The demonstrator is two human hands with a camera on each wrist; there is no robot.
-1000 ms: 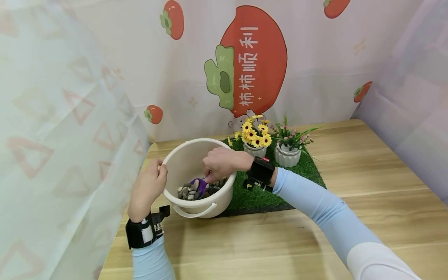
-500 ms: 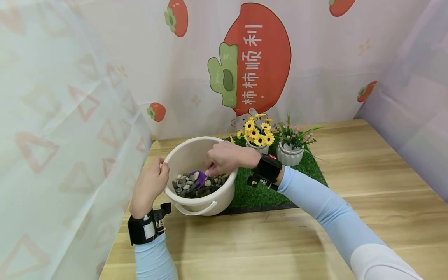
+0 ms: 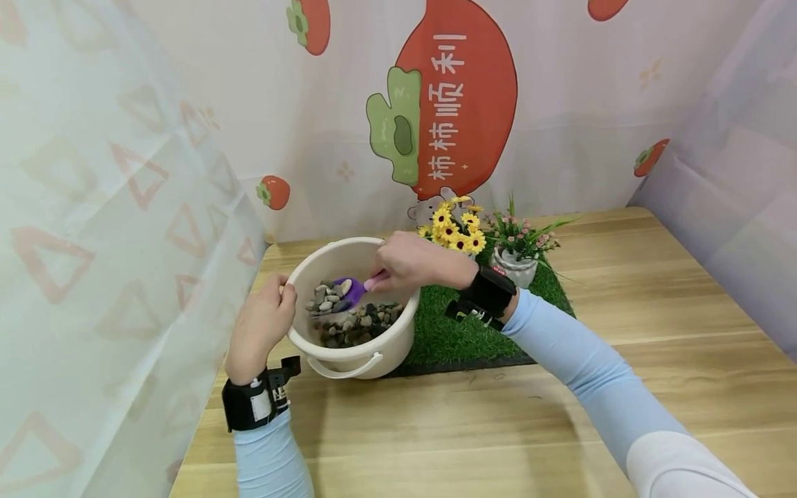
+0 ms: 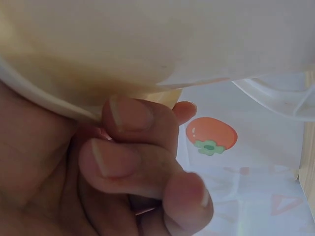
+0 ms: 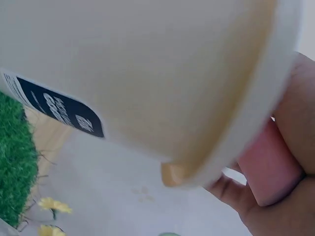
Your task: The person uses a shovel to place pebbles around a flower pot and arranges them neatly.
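Observation:
A cream bucket (image 3: 394, 351) stands at the left of the table, and dark pebbles (image 3: 361, 326) lie in its bottom. My left hand (image 3: 260, 324) grips its left rim; in the left wrist view curled fingers (image 4: 133, 162) show against the outer wall. My right hand (image 3: 414, 261) reaches over the right rim and holds a small toy shovel (image 3: 357, 290) by its pink handle (image 5: 270, 164). The shovel's purple blade is inside the bucket, heaped with grey stones (image 3: 325, 297), raised above the pebbles below. Part of the handle is hidden in the fist.
A green turf mat (image 3: 461, 339) lies right of the bucket. On it stand a pot of yellow flowers (image 3: 457, 232) and a white pot with pink flowers (image 3: 513, 266). The bucket's handle (image 3: 345, 370) hangs at the front. A printed curtain (image 3: 560, 104) closes off the back.
My right hand has lifted the shovel up out of the pebbles, with a heap of stones on its blade. My left hand keeps its hold on the rim.

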